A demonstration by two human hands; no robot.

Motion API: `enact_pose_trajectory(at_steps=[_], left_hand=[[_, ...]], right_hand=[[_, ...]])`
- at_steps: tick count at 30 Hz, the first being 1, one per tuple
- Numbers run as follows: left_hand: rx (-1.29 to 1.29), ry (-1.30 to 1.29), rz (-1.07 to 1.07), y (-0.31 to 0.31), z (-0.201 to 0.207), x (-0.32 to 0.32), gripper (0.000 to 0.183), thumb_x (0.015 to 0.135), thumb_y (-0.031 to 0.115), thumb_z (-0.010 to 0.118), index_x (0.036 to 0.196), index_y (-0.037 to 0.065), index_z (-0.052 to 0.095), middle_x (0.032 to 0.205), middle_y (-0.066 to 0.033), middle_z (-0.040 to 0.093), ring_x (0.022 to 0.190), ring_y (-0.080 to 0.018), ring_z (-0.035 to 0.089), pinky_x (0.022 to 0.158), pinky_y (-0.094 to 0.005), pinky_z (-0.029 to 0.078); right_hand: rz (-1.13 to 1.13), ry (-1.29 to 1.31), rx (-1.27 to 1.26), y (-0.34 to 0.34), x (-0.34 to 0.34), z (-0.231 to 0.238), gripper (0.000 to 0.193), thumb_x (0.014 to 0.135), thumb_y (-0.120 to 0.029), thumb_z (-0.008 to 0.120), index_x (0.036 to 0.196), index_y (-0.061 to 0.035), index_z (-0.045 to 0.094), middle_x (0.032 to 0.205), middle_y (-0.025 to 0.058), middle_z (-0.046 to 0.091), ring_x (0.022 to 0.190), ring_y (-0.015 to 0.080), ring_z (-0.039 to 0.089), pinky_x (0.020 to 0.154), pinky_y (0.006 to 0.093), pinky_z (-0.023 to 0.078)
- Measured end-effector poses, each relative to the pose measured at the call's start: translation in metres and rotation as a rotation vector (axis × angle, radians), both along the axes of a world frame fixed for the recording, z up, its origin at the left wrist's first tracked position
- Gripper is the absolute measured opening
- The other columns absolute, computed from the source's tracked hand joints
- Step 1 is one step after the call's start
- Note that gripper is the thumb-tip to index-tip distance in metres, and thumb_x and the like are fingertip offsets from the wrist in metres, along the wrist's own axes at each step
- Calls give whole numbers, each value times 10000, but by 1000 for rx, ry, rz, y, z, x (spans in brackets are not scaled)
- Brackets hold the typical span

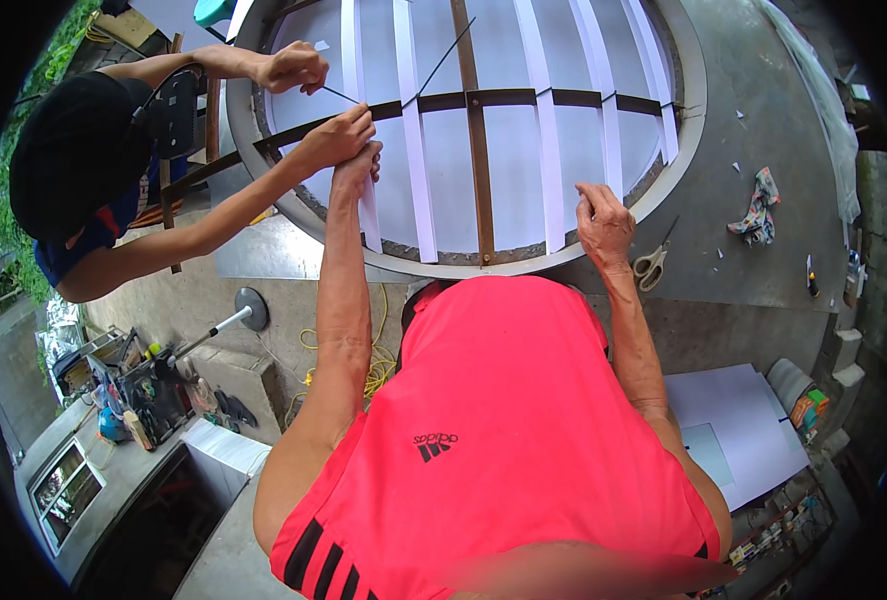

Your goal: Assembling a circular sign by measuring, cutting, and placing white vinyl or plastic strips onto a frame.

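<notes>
A large round metal frame [698, 60] lies in front of me, with white strips [418, 190] running across it and a dark metal cross bar [513, 97] over them. My left hand [356, 172] is closed around the leftmost white strip [370, 222], just below the bar; its fingertips are partly hidden. Right beside it, a co-worker's two hands [341, 135] pull at a thin black cable tie [340, 95] where strip and bar cross. My right hand [604, 225] rests at the frame's near right rim, fingers loosely bent, with nothing seen in it.
Scissors [651, 266] lie on the grey table [753, 210] right of my right hand. Farther right are a crumpled patterned cloth [758, 208] and a small dark-handled tool [811, 278]. The co-worker in a black cap [68, 150] leans in from the left. Yellow cord [381, 368] lies below.
</notes>
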State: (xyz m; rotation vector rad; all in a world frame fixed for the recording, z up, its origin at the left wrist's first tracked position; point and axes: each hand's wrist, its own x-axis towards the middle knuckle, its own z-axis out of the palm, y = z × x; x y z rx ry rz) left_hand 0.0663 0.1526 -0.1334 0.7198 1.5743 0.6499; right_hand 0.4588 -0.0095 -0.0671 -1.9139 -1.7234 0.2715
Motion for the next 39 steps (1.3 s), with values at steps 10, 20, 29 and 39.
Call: enact_pose_trajectory(at_steps=[10,20,29,39], left_hand=[[72,81,-43,-14,8,-8,206,838,144,744,755,74,569,637,-26,567,523,-145,557,473,-341,487],[79,238,-178,-36,23,3,316,894,180,689,892,-53,476,688,-115,559,472,-188,558,426,-351,539],[128,416,-354,-36,0,-16,465,867,311,729,991,-107,568,782,-204,649,667,-295,649,609,-378,517],[913,1238,-69,-119,128,127,247,953,177,639,1067,-31,706,941,-174,738,821,-280,717,744,-368,561]], right_hand=[[-41,-44,-22,1,-4,2,185,852,-79,605,991,-126,718,900,69,703,746,289,691,669,391,548],[-88,-67,-51,-4,-1,-3,172,853,-182,603,953,-129,733,913,72,710,804,300,703,753,400,572],[-166,361,311,-24,48,35,145,865,-66,634,993,-39,698,929,123,692,746,265,682,683,358,555],[-534,293,147,-118,317,-18,162,896,-96,627,1015,-25,709,894,129,701,771,261,698,685,356,546]])
